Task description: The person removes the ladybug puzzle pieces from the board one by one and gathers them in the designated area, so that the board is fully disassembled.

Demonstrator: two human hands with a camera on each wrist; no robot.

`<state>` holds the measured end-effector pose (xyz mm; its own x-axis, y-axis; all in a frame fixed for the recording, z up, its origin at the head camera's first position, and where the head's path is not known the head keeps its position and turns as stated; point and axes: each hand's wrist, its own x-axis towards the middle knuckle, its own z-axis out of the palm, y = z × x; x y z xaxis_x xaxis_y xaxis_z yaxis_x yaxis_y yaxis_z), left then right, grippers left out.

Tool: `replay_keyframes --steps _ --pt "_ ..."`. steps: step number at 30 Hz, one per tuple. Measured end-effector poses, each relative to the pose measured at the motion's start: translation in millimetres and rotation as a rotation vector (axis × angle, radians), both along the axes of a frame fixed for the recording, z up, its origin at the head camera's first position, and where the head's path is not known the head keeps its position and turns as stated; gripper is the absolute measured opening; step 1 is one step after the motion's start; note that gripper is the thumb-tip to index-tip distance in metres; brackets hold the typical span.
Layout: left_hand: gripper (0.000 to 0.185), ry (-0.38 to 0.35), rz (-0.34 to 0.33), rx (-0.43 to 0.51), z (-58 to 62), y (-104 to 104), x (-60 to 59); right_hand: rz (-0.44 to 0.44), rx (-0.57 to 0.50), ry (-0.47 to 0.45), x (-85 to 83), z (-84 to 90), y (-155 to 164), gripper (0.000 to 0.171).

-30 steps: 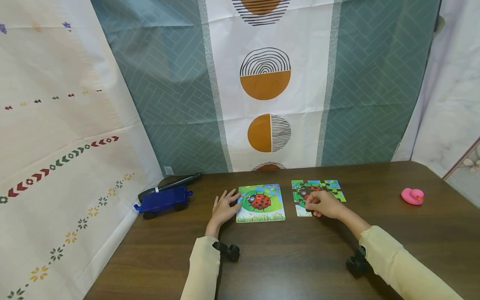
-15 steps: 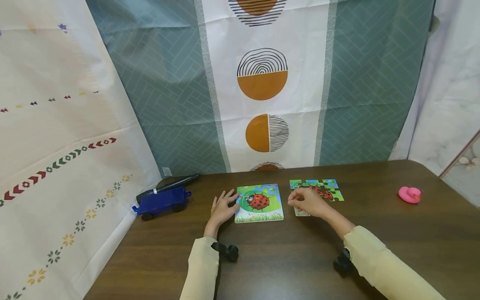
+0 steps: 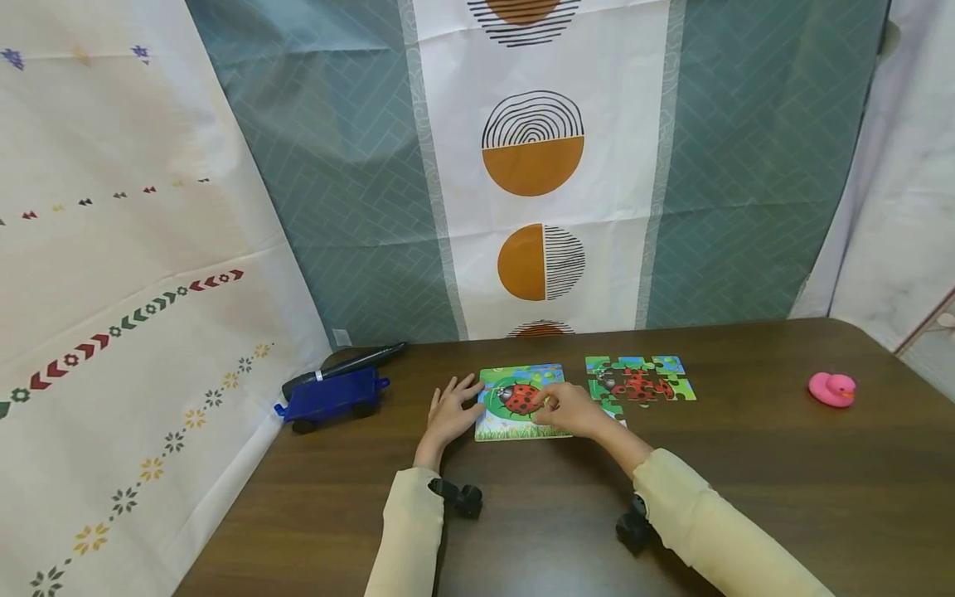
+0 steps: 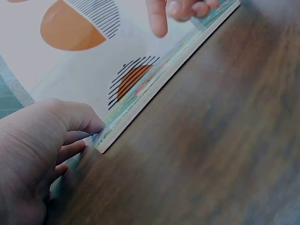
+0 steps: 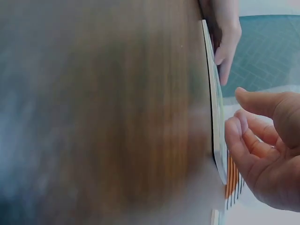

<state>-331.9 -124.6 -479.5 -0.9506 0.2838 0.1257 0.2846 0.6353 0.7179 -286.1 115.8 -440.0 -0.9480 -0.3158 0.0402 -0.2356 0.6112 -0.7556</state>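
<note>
A square puzzle board (image 3: 503, 428) printed with a red ladybird lies flat on the table. My left hand (image 3: 449, 417) rests at its left edge, fingers spread; in the left wrist view the thumb touches the board's corner. Over the board's right side hovers my right hand (image 3: 570, 410), fingers bent. The right wrist view shows a gap between thumb (image 5: 255, 101) and fingers, with nothing in it. To the right lies a second ladybird picture made of jigsaw pieces (image 3: 637, 385), some slightly apart; my right hand and forearm hide its lower left part.
A blue toy cart (image 3: 333, 395) and a large black pen-shaped object (image 3: 346, 365) are at the table's left. A pink rubber duck (image 3: 831, 390) sits at the right. Patterned cloth (image 3: 358, 207) hangs behind the brown table (image 3: 537, 506).
My right hand has moved left from the jigsaw pieces to over the ladybird board, uncovering most of the pieces. My left hand has stayed at the board's left edge.
</note>
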Motion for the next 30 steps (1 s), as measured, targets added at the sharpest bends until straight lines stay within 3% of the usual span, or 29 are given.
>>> replay_keyframes --steps 12,30 --pt "0.050 -0.010 0.003 0.000 1.4 2 0.4 -0.069 0.075 -0.055 1.7 -3.3 -13 0.036" --pt "0.050 -0.012 0.007 0.009 2.6 0 1.4 0.002 0.093 -0.051 4.0 -2.1 -13 0.047"
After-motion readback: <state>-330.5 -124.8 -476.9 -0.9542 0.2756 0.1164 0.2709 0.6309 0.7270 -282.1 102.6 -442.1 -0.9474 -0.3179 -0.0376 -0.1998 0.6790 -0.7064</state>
